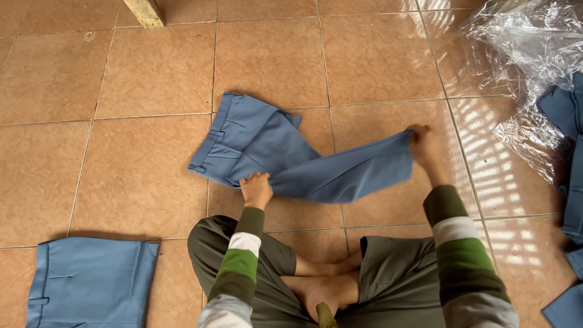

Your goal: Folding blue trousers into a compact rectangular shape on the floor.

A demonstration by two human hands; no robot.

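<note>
Blue trousers [285,155] are lying partly on the tan tiled floor [121,79] in front of a person sitting cross-legged, the waistband end resting flat at the upper left while the leg end is being lifted off the tiles to the right. The left hand [256,189] is pressing down at the fold in the middle of the garment, its fingers [252,180] curled over the near edge of the cloth, closed on the fabric with the cloth running out from under them toward both sides. The right hand [425,146] is holding the hem end raised, its fingers [418,132] pinched shut around the edge of the fabric, so the leg is stretching taut between the two hands. Both arms are wearing sleeves striped in olive, white and green. A second folded blue garment [91,282] is lying at the lower left, well apart, and crumpled clear plastic wrap [528,54] is sitting at the upper right beside more blue cloth [571,182].
</note>
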